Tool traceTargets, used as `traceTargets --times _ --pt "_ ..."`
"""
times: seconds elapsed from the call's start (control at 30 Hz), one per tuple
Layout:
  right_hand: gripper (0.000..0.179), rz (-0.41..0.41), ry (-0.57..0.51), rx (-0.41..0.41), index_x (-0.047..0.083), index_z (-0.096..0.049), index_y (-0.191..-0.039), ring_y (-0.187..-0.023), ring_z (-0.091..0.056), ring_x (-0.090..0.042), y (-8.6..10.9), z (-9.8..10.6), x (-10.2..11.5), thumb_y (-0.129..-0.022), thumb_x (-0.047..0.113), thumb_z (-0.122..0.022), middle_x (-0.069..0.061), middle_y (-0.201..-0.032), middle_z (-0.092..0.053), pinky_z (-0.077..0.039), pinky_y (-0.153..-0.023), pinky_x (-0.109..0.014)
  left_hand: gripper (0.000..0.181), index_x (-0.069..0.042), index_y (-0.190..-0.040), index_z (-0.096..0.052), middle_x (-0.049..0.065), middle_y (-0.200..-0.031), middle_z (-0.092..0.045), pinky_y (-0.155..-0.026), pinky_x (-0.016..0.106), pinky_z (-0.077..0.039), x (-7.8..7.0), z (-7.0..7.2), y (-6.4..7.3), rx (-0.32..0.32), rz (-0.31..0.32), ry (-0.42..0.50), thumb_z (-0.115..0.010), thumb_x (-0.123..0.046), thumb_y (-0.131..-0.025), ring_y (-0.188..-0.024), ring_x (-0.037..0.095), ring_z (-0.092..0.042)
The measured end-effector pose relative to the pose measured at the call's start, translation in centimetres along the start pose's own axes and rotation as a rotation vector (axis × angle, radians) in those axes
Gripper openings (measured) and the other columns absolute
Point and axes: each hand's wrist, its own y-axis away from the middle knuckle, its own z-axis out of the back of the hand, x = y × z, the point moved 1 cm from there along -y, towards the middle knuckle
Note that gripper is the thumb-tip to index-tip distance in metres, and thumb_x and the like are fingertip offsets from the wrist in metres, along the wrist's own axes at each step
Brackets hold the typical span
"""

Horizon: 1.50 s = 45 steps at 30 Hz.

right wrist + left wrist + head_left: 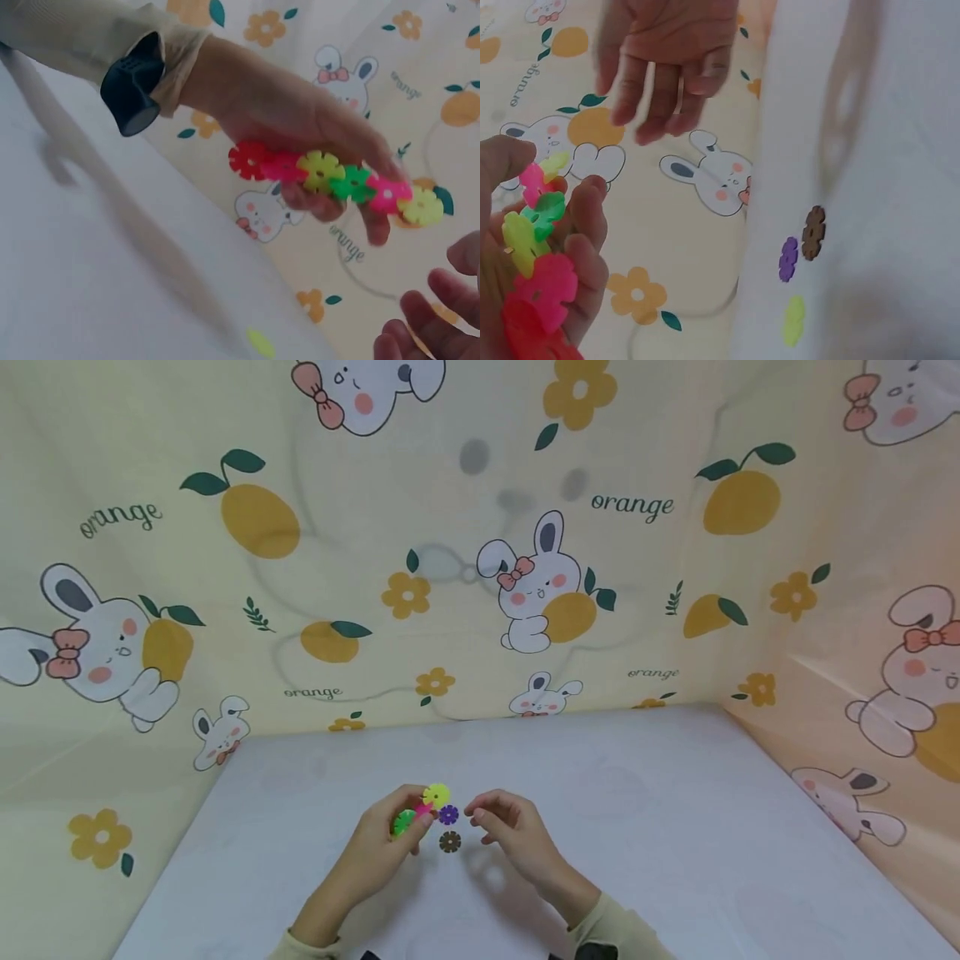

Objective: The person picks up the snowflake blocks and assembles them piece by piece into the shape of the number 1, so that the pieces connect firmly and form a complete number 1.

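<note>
My left hand [382,831] holds a chain of interlocking notched plastic flower discs [321,174] between thumb and fingers. Red, pink, yellow, green, pink and yellow pieces follow one another along it. Its yellow end disc [437,795] points toward my right hand [513,835], which hovers a short way off with loosely bent fingers and nothing in them. Below the hands, a purple disc [447,814] and a brown disc [450,842] lie on the table. The left wrist view also shows a loose yellow-green disc [793,320] beside them.
A pale table [637,860] spreads under both hands. Behind it and at the sides hangs a cream cloth [375,510] printed with rabbits, oranges and flowers. A dark band [133,86] sits at the left sleeve's cuff.
</note>
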Motion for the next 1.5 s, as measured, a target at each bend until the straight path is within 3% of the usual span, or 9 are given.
traceTargets --times 0.17,0.33,0.5,0.7,0.77,0.9,1.1,1.37,1.5 --pt "0.031 -0.014 0.037 0.049 -0.005 -0.063 -0.120 -0.102 -0.062 -0.019 -0.9 -0.2 -0.8 -0.103 0.020 -0.058 -0.020 -0.117 -0.068 -0.056 -0.082 -0.030 0.027 -0.016 -0.127 -0.064 0.008 -0.110 -0.069 -0.055 0.023 -0.046 -0.1 0.7 -0.1 -0.043 0.055 0.024 -0.063 -0.024 -0.101 -0.065 0.015 -0.059" --pt "0.031 0.008 0.097 0.065 -0.006 -0.064 -0.123 -0.106 -0.063 -0.023 -2.3 -1.0 -2.1 -0.104 0.019 -0.056 -0.027 -0.123 -0.066 -0.056 -0.084 -0.031 0.025 -0.013 -0.124 -0.066 0.008 -0.110 -0.071 -0.052 0.022 -0.044 -0.1 1.0 -0.2 -0.053 0.043 0.039 -0.063 -0.021 -0.101 -0.063 0.013 -0.059" --pt "0.030 0.039 0.265 0.104 -0.001 -0.066 -0.122 -0.100 -0.061 -0.015 -3.9 -2.6 -3.3 -0.102 0.019 -0.059 -0.016 -0.114 -0.071 -0.053 -0.085 -0.031 0.027 -0.011 -0.125 -0.067 0.012 -0.110 -0.072 -0.050 0.022 -0.043 0.0 1.2 -0.2 -0.045 0.004 0.042 -0.063 -0.021 -0.101 -0.060 0.011 -0.059" --pt "0.031 0.002 0.496 0.154 0.009 -0.069 -0.124 -0.110 -0.062 -0.022 -5.3 -4.8 -4.0 -0.096 0.023 -0.069 -0.007 -0.126 -0.068 -0.054 -0.094 -0.042 0.035 -0.007 -0.132 -0.064 0.017 -0.098 -0.070 -0.042 0.020 -0.038 0.1 1.8 -0.1 -0.009 0.001 0.073 -0.061 -0.024 -0.102 -0.048 0.009 -0.049" --pt "0.033 0.018 0.591 0.154 0.011 -0.070 -0.124 -0.115 -0.061 -0.023 -5.6 -5.3 -4.2 -0.093 0.023 -0.073 -0.007 -0.129 -0.068 -0.050 -0.099 -0.045 0.035 -0.005 -0.133 -0.063 0.018 -0.104 -0.070 -0.043 0.020 -0.039 0.1 2.0 -0.1 -0.003 -0.003 0.071 -0.060 -0.022 -0.102 -0.051 0.008 -0.051" --pt "0.035 0.041 0.736 0.131 0.013 -0.072 -0.122 -0.112 -0.059 -0.020 -6.2 -6.0 -4.5 -0.089 0.022 -0.078 -0.002 -0.122 -0.070 -0.041 -0.094 -0.043 0.034 -0.003 -0.133 -0.062 0.019 -0.109 -0.069 -0.046 0.021 -0.040 0.2 2.1 -0.1 -0.003 0.005 0.066 -0.060 -0.018 -0.102 -0.054 0.008 -0.053" --pt "0.033 0.028 0.873 0.092 0.014 -0.076 -0.117 -0.106 -0.054 -0.018 -6.9 -6.7 -5.7 -0.086 0.024 -0.082 0.000 -0.114 -0.068 -0.037 -0.093 -0.042 0.035 -0.002 -0.135 -0.062 0.015 -0.107 -0.069 -0.044 0.021 -0.036 0.4 2.3 -0.1 -0.017 0.022 0.073 -0.058 -0.015 -0.102 -0.047 0.007 -0.046" --pt "0.022 0.081 0.900 0.063 0.017 -0.074 -0.103 -0.095 -0.053 -0.013 -6.9 -6.6 -6.1 -0.085 0.027 -0.083 0.005 -0.102 -0.069 -0.037 -0.093 -0.043 0.044 -0.020 -0.147 -0.052 0.016 -0.114 -0.069 -0.048 0.024 -0.044 0.4 2.4 -0.2 -0.043 -0.005 0.084 -0.055 -0.012 -0.103 -0.049 0.013 -0.050" --pt "0.013 0.103 0.780 0.100 0.018 -0.069 -0.096 -0.080 -0.053 -0.005 -6.8 -5.9 -5.7 -0.088 0.020 -0.079 0.009 -0.085 -0.067 -0.038 -0.086 -0.033 0.041 -0.022 -0.143 -0.055 0.020 -0.118 -0.064 -0.049 0.025 -0.049 0.5 2.2 -0.2 -0.030 0.012 0.116 -0.055 -0.011 -0.103 -0.052 0.017 -0.055"
